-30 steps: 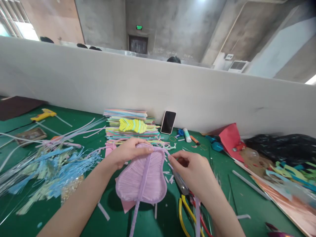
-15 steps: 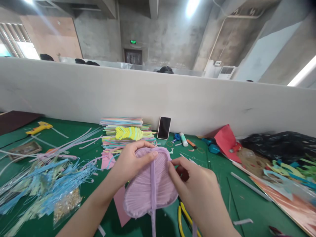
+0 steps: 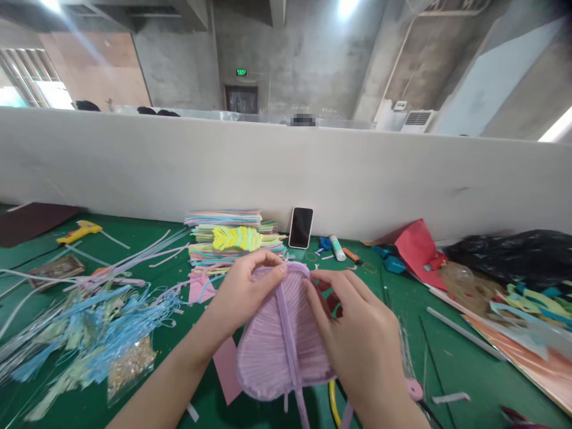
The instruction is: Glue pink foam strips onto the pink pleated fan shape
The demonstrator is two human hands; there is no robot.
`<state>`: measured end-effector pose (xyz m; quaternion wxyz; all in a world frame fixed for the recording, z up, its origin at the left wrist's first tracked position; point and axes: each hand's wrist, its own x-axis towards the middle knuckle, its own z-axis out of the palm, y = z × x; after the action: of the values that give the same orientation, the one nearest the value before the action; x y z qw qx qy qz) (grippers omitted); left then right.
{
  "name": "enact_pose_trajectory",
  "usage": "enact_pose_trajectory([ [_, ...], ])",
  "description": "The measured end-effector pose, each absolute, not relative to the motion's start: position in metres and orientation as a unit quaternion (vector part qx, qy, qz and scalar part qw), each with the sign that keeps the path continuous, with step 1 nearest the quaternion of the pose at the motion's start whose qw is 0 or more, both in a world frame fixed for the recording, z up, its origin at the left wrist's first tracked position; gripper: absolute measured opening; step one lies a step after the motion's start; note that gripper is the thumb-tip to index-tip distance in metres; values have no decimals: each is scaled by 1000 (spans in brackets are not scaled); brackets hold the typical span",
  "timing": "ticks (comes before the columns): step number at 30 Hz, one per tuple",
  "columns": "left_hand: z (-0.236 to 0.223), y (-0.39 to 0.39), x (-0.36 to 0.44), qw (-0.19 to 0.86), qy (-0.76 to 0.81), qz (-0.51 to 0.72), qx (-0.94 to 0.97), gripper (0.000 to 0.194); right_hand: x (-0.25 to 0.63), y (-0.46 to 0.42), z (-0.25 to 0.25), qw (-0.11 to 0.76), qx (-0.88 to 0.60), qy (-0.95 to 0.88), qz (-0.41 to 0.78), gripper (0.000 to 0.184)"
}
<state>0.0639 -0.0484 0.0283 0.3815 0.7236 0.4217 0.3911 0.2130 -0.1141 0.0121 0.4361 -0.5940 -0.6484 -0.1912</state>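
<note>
A lilac fan-shaped piece (image 3: 272,345) of ribbed paper strips with a central stem is lifted above the green table (image 3: 179,381). My left hand (image 3: 243,295) is closed round its upper left edge, fingers curled over the top rim. My right hand (image 3: 353,339) pinches the upper right edge, thumb pressed on the ribbed face. The stem hangs down between my wrists.
A stack of coloured paper strips (image 3: 232,238) with a yellow woven piece stands behind. A phone (image 3: 301,227) leans on the white partition. Blue and white strips (image 3: 84,316) lie left, a yellow glue gun (image 3: 79,231) far left, red paper (image 3: 415,247) and craft scraps right, yellow-handled pliers (image 3: 333,399) below.
The fan has shifted slightly right and tilted. My right hand has slid over its upper right face, and the view has moved a little.
</note>
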Motion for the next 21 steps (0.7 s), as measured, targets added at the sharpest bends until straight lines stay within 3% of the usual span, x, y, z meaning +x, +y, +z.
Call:
enact_pose_trajectory([
  [13,31,-60,66,398,393,378,738,28,217,-114,14,467,-565,-648,-208,3],
  [21,34,-64,68,387,401,366,745,23,219,-110,12,468,-555,-656,-203,11],
])
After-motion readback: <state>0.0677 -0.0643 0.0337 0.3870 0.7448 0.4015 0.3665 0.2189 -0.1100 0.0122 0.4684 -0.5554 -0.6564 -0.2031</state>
